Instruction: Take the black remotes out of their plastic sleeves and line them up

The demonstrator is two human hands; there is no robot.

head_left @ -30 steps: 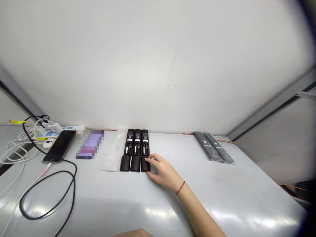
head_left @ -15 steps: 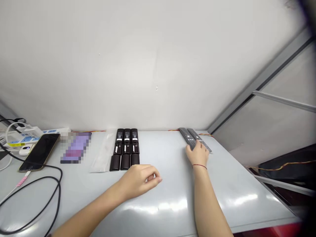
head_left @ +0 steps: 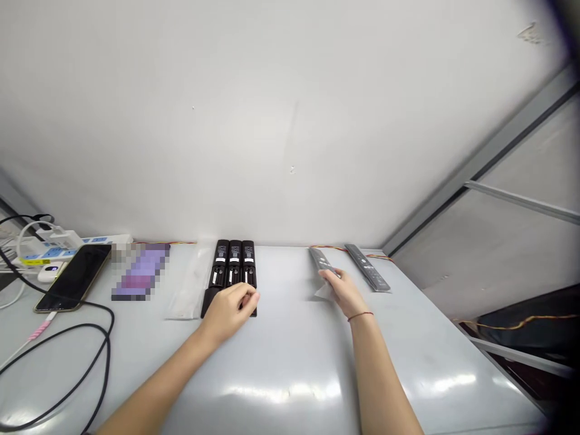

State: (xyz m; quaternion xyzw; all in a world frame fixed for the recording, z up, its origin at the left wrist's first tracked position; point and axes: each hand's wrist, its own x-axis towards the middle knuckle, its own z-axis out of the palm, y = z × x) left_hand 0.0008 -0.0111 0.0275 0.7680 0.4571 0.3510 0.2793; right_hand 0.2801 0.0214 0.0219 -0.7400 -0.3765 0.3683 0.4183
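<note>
My right hand is closed around the near end of a dark remote control, which is sleeved in clear plastic and slightly blurred. Loose plastic hangs under the fingers. A second sleeved remote lies to the right, buttons up. My left hand is curled, thumb close to the fingers, with nothing visible in it. It hovers over or rests on the near ends of three black remotes lying face down side by side, their battery compartments exposed; I cannot tell whether it touches them. Their lower parts are partly hidden.
Left of the three remotes lies a clear plastic sleeve. Farther left are a pixelated purple rectangle, a black phone, a power strip and a looping black cable. A wall closes off the table's back.
My right hand has drawn one sleeved remote leftward, away from its neighbour. My left hand has moved left and back, onto or over the near ends of the three remotes.
</note>
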